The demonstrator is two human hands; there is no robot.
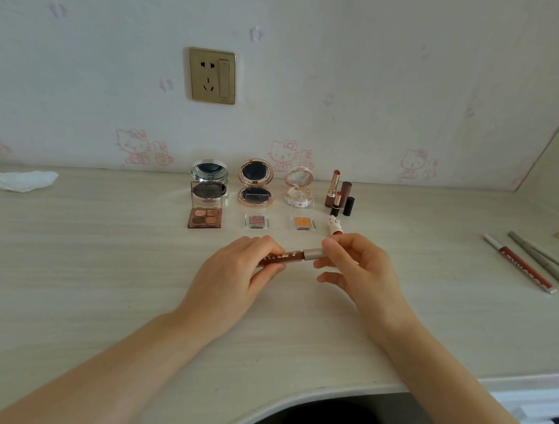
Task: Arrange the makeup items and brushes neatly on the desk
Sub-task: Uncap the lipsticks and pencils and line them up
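Our left hand [234,268] curled, gripping; right hand [357,267] pinching with thumb and forefinger; forearms converging inward.

lip gloss tube [285,258] brown-red (white lettering) | cap [315,254] silver-beige | desk [102,265] pale woodgrain

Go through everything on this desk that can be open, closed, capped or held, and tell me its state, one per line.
Lip gloss tube: held level by both hands, cap on.
Left hand: grips the tube's body.
Right hand: pinches the cap end.
Silver compact: open.
Rose-gold compact: open.
Pale compact: open.
Four-pan eyeshadow palette: open.
Tall lipstick: uncapped, upright.
Second gloss tube: lying flat, capped.
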